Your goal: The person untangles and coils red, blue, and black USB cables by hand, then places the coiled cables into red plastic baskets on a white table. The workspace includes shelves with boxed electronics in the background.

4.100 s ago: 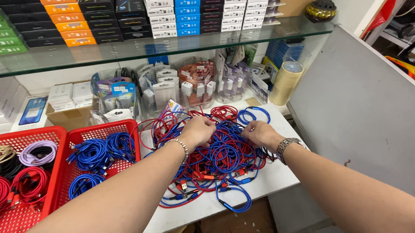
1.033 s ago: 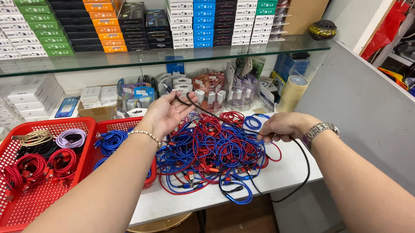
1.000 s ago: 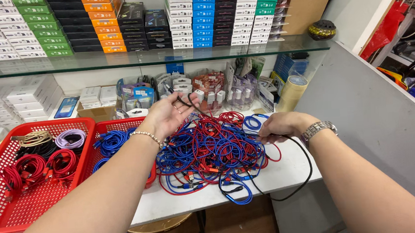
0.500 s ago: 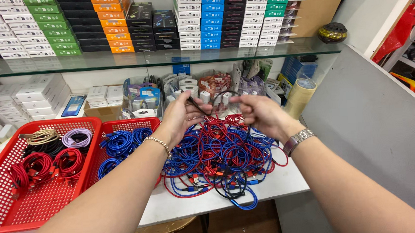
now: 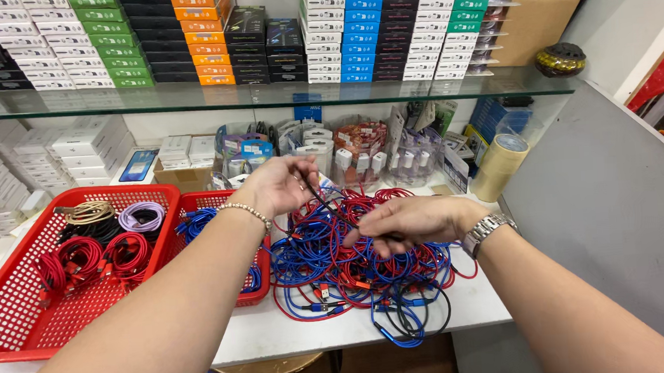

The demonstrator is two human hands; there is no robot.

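On the far left of the white table (image 5: 296,337) sits a large red basket (image 5: 14,325) holding coiled red, black, beige and lilac cables, and just beside it a smaller red basket (image 5: 255,289) holds coiled blue ones. Above that second basket the left hand (image 5: 279,184) is raised, its fingers pinched shut on one end of a thin black cable (image 5: 332,207). That cable runs down and rightward to the right hand (image 5: 412,221), which is closed around its other stretch, low over the tangled heap of red and blue cables (image 5: 354,274) spread on the table. Farther right stands a roll of tape (image 5: 499,165) near the grey panel (image 5: 614,213).
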